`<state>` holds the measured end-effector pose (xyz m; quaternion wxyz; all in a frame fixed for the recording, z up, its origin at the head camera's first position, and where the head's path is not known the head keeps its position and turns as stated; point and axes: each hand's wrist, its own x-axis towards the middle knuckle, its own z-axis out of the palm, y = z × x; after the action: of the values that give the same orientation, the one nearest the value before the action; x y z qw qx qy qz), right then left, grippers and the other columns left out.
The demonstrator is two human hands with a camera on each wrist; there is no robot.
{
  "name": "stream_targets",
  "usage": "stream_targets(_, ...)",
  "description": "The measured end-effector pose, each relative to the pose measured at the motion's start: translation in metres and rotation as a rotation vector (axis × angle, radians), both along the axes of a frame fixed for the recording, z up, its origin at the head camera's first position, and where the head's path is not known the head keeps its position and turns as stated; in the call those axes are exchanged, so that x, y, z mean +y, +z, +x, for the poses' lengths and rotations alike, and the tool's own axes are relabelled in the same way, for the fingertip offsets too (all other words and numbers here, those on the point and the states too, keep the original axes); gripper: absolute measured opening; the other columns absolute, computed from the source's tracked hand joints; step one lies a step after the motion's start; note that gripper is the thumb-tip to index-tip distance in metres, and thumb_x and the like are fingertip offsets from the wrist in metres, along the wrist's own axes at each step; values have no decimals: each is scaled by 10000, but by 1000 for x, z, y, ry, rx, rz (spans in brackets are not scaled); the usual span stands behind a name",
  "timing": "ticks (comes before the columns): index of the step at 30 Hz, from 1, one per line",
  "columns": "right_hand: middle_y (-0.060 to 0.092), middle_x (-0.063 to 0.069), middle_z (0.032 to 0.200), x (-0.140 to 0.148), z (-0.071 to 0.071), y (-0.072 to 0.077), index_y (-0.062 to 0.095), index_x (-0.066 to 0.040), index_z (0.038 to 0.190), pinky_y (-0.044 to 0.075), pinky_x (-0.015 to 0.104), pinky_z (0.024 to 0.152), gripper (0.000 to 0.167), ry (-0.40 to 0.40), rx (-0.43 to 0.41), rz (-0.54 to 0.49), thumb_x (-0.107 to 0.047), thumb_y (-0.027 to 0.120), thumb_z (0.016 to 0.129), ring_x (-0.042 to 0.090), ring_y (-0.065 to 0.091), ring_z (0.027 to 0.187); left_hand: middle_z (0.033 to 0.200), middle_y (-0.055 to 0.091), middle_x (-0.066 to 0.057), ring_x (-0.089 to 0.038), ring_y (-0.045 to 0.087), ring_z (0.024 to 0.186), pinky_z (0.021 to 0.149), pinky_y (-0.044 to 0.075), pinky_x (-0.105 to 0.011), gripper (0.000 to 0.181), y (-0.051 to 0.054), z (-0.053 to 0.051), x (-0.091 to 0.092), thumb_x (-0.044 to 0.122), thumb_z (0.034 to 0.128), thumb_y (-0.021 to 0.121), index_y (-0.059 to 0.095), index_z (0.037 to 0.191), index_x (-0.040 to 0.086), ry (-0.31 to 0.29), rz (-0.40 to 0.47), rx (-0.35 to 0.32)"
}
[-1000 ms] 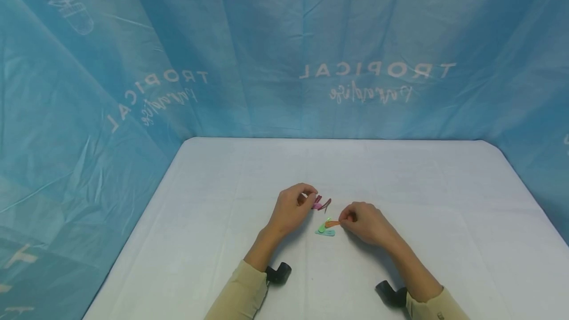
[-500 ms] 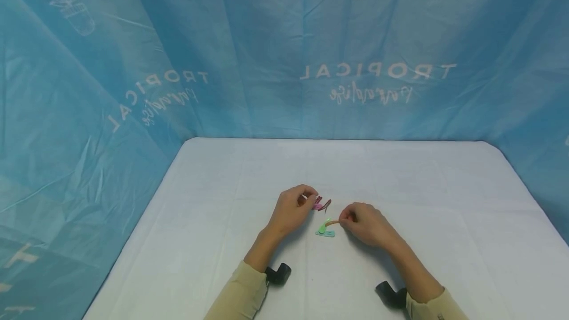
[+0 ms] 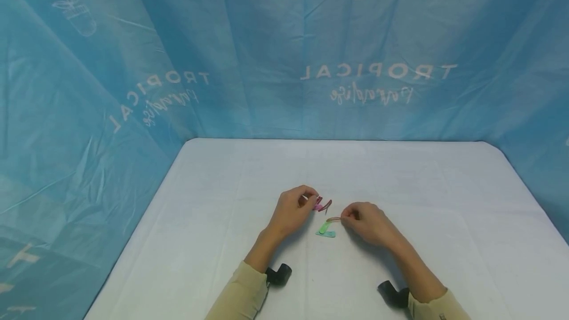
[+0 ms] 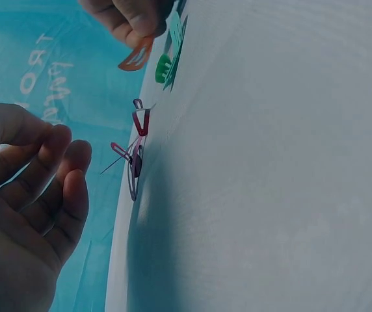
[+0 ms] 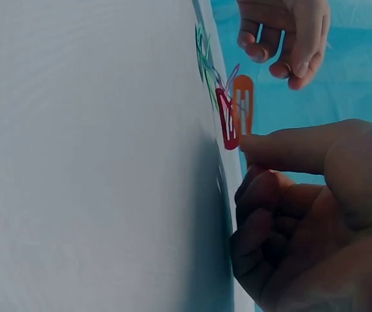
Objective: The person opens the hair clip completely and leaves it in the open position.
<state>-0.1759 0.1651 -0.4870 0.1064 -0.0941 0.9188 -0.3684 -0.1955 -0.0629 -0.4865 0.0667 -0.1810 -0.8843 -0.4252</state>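
My right hand (image 3: pixel 368 222) pinches an orange snap hair clip (image 5: pixel 248 91) between thumb and fingertip, and the clip sticks out toward the left. Just below it in the head view are a green hair clip (image 3: pixel 324 227) and a teal hair clip (image 3: pixel 328 234) on the table. Beside the fingertips of my left hand (image 3: pixel 293 211) lie a dark red hair clip (image 4: pixel 142 122) and a pink-purple hair clip (image 4: pixel 135 166). In the left wrist view that hand hovers with loosely bent fingers, apart from the clips and holding nothing.
A white cloth covers the table (image 3: pixel 249 167). Blue printed curtains (image 3: pixel 266 63) hang behind it and along the sides. A black wrist device (image 3: pixel 279 275) sits on the left forearm, and another black device (image 3: pixel 393 294) on the right.
My right hand has shifted very slightly right with the orange hair clip, which has turned more edge-on and stands a little higher off the green one. The left hand stays nearly still.
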Motion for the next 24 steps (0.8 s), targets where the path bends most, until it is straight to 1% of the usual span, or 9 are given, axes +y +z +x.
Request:
stream_targets(5, 577, 12, 811, 0, 1, 2, 714, -81, 981, 414, 327, 690, 109, -32, -2, -23, -169, 656, 953, 167, 513, 779, 928, 696, 45, -80, 569, 776, 713, 486, -226, 117, 0, 1, -1, 197, 984, 624, 720, 1027, 146, 13, -6, -8)
stream_targets(9, 577, 16, 813, -1, 2, 4, 715, -75, 997, 418, 326, 686, 120, -45, -4, -32, -172, 660, 952, 170, 514, 779, 934, 693, 51, -83, 560, 774, 709, 483, -227, 118, 0, 1, -1, 202, 987, 622, 720, 1034, 155, 7, -10, -7)
stream_targets(13, 579, 20, 813, -1, 2, 6, 715, -68, 1006, 422, 323, 677, 130, -54, -3, -41, -174, 659, 955, 170, 517, 770, 940, 693, 58, -77, 564, 778, 715, 493, -223, 118, 0, 1, -1, 201, 986, 627, 723, 1041, 161, -16, -10, 0)
stream_targets(19, 586, 29, 812, -1, 1, 9, 715, -60, 1022, 442, 318, 667, 138, -72, -24, -62, -170, 662, 958, 170, 529, 750, 933, 690, 49, -80, 585, 795, 729, 516, -233, 98, 0, 1, -1, 184, 973, 649, 721, 1032, 152, -56, -5, 41)
stream_targets(21, 591, 32, 813, -1, 1, 11, 718, -56, 1025, 447, 318, 667, 140, -80, -35, -67, -165, 664, 956, 170, 533, 744, 938, 690, 53, -77, 589, 800, 730, 517, -234, 96, 0, 1, -1, 186, 970, 654, 720, 1031, 151, -69, -3, 38)
stream_targets(24, 603, 34, 818, -1, 2, 12, 720, -48, 1028, 453, 319, 669, 143, -95, -47, -71, -157, 664, 954, 169, 542, 737, 949, 696, 63, -67, 595, 804, 734, 516, -230, 108, -1, 0, 1, 195, 968, 653, 724, 1036, 150, -96, -4, 16)
